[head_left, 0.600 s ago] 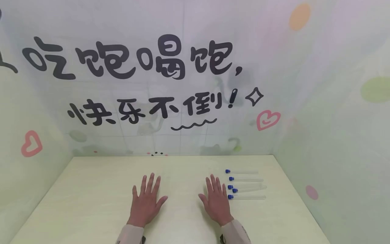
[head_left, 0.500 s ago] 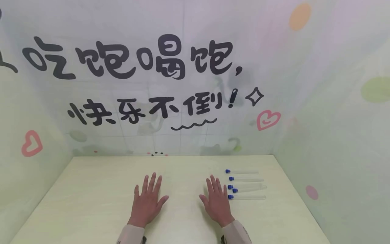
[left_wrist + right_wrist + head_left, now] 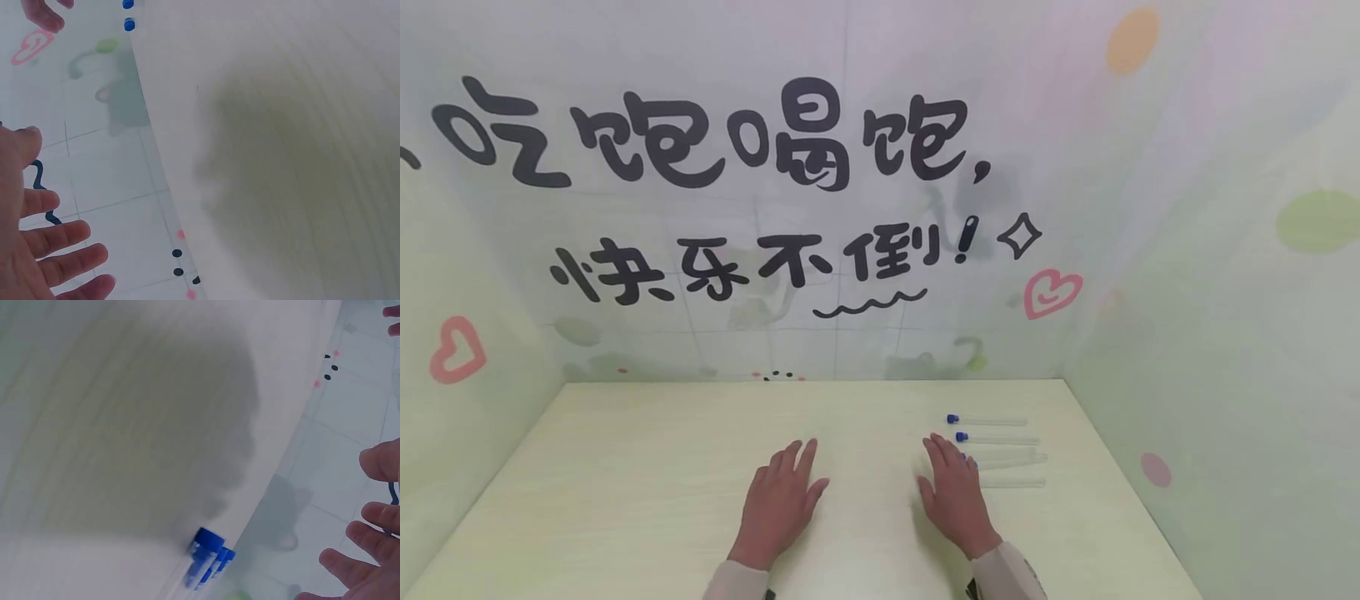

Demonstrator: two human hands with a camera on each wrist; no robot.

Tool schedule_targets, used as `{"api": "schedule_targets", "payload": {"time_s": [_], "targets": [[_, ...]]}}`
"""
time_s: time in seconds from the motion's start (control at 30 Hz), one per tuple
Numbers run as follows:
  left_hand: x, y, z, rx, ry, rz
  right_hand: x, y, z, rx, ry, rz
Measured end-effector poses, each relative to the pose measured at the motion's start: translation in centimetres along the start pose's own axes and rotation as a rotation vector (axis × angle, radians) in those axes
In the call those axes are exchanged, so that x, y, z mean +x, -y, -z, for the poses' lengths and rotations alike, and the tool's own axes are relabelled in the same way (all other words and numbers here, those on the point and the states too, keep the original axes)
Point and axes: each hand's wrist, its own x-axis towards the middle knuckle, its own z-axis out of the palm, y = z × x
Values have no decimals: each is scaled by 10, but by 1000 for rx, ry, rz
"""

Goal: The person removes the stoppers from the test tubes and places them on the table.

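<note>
Left hand [image 3: 778, 508] and right hand [image 3: 957, 504] were held relaxed, empty; tubes [image 3: 1000, 439] at right were judged easily rolled if brushed.

The head view looks forward and down from above the hands [image 3: 777, 507]; wrist views, much closer, see the same surface [image 3: 632, 492].

The tubes [image 3: 1002, 440] look smooth and see-through, their caps [image 3: 210, 539] plastic, the tabletop [image 3: 647, 475] wood-grained.

Behind the pale table [image 3: 647, 475], a backdrop [image 3: 865, 354] bears black lettering [image 3: 790, 241] (a pink heart [image 3: 1051, 299] sits near its right side).
</note>
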Motion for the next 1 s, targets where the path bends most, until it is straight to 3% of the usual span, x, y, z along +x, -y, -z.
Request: {"api": "schedule_targets", "payload": {"time_s": [0.2,0.7,1.0], "targets": [[2,-16,-6,-14,-25,-34,-6,-12,2,-10,-58,6],[16,-44,-16,-34,-48,-88,-15,-47,4,-45,-33,-73],[25,-69,-33,-61,-48,-113,-24,-76,9,-63,15,-157]]}}
